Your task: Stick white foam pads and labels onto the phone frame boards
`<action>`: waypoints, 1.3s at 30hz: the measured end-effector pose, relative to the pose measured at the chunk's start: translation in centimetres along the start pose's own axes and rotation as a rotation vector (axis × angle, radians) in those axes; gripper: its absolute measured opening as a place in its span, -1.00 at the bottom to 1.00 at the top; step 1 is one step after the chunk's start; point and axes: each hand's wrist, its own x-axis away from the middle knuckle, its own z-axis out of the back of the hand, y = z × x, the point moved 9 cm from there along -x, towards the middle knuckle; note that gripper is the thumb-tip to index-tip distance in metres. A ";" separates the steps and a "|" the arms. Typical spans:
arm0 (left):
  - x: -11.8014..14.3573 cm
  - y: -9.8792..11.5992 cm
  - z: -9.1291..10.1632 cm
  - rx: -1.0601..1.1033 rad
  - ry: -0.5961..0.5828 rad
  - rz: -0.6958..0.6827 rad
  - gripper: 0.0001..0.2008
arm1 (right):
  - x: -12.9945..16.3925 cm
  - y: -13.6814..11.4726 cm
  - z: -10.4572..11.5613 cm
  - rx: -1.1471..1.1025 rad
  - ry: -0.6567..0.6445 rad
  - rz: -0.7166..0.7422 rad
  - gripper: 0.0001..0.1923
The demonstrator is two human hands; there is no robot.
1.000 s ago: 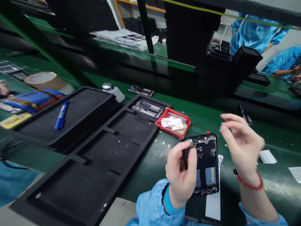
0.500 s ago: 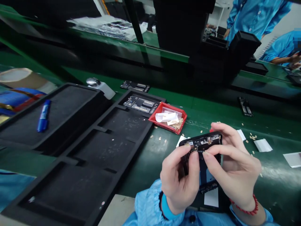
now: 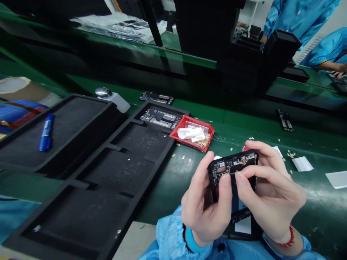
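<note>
Between my two hands is an opened smartphone (image 3: 236, 162), tilted, its circuit board and small connectors showing along the top. My left hand (image 3: 207, 200) grips the phone's left side, with the index finger at the upper left corner and the thumb pressed on the inner parts. My right hand (image 3: 271, 193) holds the right side from behind. Its thumb and index finger pinch close together at the middle of the board, beside the left thumb. Whatever lies under those fingertips is hidden. Below the phone a white paper piece (image 3: 243, 225) shows.
Left of my hands lies a black foam tray (image 3: 108, 169) with a phone part (image 3: 162, 118) in its far slot. A red bin (image 3: 193, 133) holds paper scraps. A blue marker (image 3: 46, 133) rests on another black tray (image 3: 76, 112). Co-workers in blue (image 3: 300, 18) are behind the bench.
My left index finger has lifted off the board to the phone's upper left edge, uncovering connectors there. Both thumbs stay at the middle of the board. The view has shifted slightly.
</note>
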 end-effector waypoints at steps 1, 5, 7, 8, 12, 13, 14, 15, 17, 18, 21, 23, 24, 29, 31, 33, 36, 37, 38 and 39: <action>-0.1 0.0 0.0 -0.006 0.004 0.001 -0.43 | 0.0 0.0 0.0 -0.004 0.001 -0.003 -0.81; -0.2 0.2 -0.1 -0.027 0.027 0.004 -0.46 | 0.1 0.1 -0.1 -0.025 0.003 -0.013 -0.80; -0.3 0.2 0.0 -0.028 0.035 0.004 -0.48 | 0.1 0.1 0.0 -0.024 0.006 -0.018 -0.80; -0.3 0.2 0.0 -0.031 0.038 0.003 -0.48 | 0.1 0.0 0.0 -0.020 0.010 -0.019 -0.81; -0.4 0.2 0.0 -0.042 0.049 0.011 -0.50 | 0.2 -0.1 0.1 -0.009 0.028 -0.008 -0.81; -0.5 0.2 0.0 -0.041 0.056 0.014 -0.50 | 0.2 -0.1 0.1 -0.007 0.030 -0.002 -0.82; -0.5 0.1 0.0 -0.039 0.065 0.020 -0.51 | 0.1 -0.1 0.1 -0.010 0.028 0.003 -0.82; -0.5 0.1 0.0 -0.036 0.073 0.026 -0.51 | 0.1 0.0 0.1 -0.019 0.025 0.004 -0.82; -0.6 0.1 0.1 -0.033 0.089 0.039 -0.53 | 0.0 0.3 0.2 -0.057 0.015 -0.009 -0.82; -0.6 0.2 0.2 -0.035 0.097 0.044 -0.53 | 0.0 0.5 0.2 -0.084 0.008 -0.024 -0.82; -0.7 0.3 0.3 -0.049 0.114 0.050 -0.54 | -0.1 1.2 0.2 -0.158 -0.020 -0.072 -0.81; -0.7 0.4 0.4 -0.053 0.128 0.059 -0.55 | 0.0 1.5 0.1 -0.194 -0.037 -0.095 -0.78; -0.7 0.4 0.4 -0.054 0.135 0.064 -0.55 | 0.0 1.6 0.0 -0.208 -0.043 -0.104 -0.77; -0.7 0.3 0.5 -0.057 0.151 0.068 -0.56 | 0.2 1.7 -0.3 -0.212 -0.045 -0.111 -0.75; -0.7 0.2 0.6 -0.058 0.154 0.072 -0.55 | 0.1 1.7 -0.5 -0.196 -0.043 -0.113 -0.77; -0.7 0.1 0.6 -0.064 0.157 0.072 -0.54 | 0.0 1.9 -0.6 -0.183 -0.041 -0.123 -0.78; -0.6 -0.1 0.6 -0.095 0.149 0.091 -0.54 | -0.1 2.6 -0.9 -0.229 -0.052 -0.178 -0.80; -0.6 -0.1 0.6 -0.102 0.136 0.102 -0.53 | -0.1 2.9 -1.0 -0.267 -0.063 -0.205 -0.80; -0.6 -0.2 0.5 -0.102 0.119 0.116 -0.52 | -0.1 3.1 -1.1 -0.309 -0.078 -0.229 -0.81; -0.6 -0.4 0.4 -0.094 0.101 0.132 -0.51 | 0.0 3.3 -1.2 -0.349 -0.095 -0.245 -0.81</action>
